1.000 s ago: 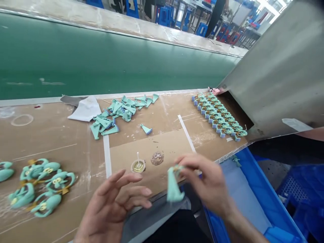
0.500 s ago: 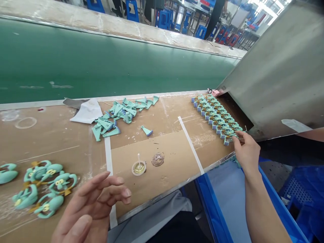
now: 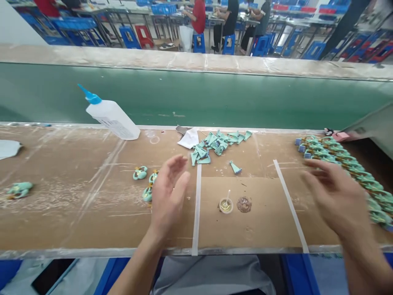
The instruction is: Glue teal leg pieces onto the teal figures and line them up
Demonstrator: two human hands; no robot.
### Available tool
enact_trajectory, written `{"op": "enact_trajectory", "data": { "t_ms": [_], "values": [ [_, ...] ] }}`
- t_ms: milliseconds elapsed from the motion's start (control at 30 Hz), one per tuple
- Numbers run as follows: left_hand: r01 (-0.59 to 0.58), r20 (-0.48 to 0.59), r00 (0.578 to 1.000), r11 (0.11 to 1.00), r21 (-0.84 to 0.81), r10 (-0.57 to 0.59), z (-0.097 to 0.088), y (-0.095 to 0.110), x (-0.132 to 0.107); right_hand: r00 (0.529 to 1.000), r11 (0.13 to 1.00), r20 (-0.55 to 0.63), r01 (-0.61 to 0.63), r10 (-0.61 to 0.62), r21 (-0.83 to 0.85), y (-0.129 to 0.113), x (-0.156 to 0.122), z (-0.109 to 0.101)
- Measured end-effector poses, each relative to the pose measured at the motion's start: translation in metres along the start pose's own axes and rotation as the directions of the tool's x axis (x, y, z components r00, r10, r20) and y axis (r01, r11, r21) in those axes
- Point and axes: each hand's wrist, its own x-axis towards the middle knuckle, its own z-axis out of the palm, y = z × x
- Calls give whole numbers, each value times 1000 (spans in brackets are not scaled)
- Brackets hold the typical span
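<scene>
Your left grip is wide open, its fingers spread and slightly curved, and it holds nothing. It hovers over the worktop, just beside three small teal figures with orange-yellow parts. Your right grip is also wide open and empty, its fingers reaching to just beside the rows of teal figures. You cannot tell from this view whether they touch.

Those rows sit tightly packed at the right end of the worktop. Their long axis runs diagonally from the far edge toward your near right, with blue ends showing along their left side.

Between your grips, a small plastic cup holds yellowish liquid and a white stick, with a round brownish smear just beside it. Farther away lies a heap of teal triangular pieces, and nearer you a single triangular piece has its narrow tip pointing to the far left. A white squeeze bottle sits tilted near the far edge, its blue nozzle pointing up and left. Two white tape strips cross the worktop, and another teal figure lies toward the left end.
</scene>
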Motion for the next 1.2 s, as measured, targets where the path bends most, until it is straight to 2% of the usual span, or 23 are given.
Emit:
{"op": "enact_trajectory", "data": {
  "t_ms": [67, 100, 133, 233, 333, 433, 533, 600, 700, 833, 900, 967, 1067, 1133, 1200],
  "values": [
    [-79, 34, 997, 977, 196, 73, 20, -11, 33, 978, 989, 179, 90, -110, 114, -32, 40, 51],
    [-117, 66, 993, 942, 316, 101, 32, -17, 47, 963, 984, 227, 116, -145, 136, -43, 60, 77],
    [-161, 96, 987, 894, 419, 133, 44, -23, 58, 957, 981, 240, 133, -165, 142, -50, 80, 102],
    [-233, 135, 972, 828, 509, 190, 78, -34, 78, 949, 978, 254, 152, -184, 141, -60, 130, 163],
    [-264, 149, 965, 798, 542, 218, 99, -38, 81, 906, 953, 314, 233, -285, 194, -69, 154, 200],
    [-275, 160, 962, 771, 575, 223, 107, -40, 80, 792, 880, 395, 367, -465, 301, -83, 157, 216],
    [-280, 171, 960, 759, 587, 222, 108, -42, 79, 676, 805, 442, 449, -589, 387, -93, 150, 218],
    [-301, 202, 953, 761, 575, 224, 106, -43, 78, 648, 788, 451, 463, -614, 407, -91, 143, 214],
    [-384, 330, 914, 772, 507, 238, 103, -41, 76, 675, 809, 451, 441, -584, 387, -74, 126, 199],
    [-497, 541, 796, 803, 328, 272, 103, -34, 72, 758, 866, 428, 377, -492, 328, -47, 91, 172],
    [-513, 603, 743, 826, 233, 291, 104, -30, 71, 786, 883, 413, 355, -460, 308, -39, 73, 159],
    [-495, 621, 722, 854, 159, 303, 103, -25, 71, 802, 891, 399, 345, -443, 296, -36, 58, 149],
    [-433, 582, 754, 897, 92, 304, 93, -16, 68, 818, 894, 377, 342, -434, 289, -35, 47, 137],
    [-382, 489, 818, 921, 72, 301, 78, -6, 62, 836, 897, 346, 341, -426, 281, -37, 52, 132],
    [-318, 315, 904, 947, 49, 288, 60, 4, 51, 857, 901, 307, 338, -414, 270, -41, 66, 133]
  ]
}}
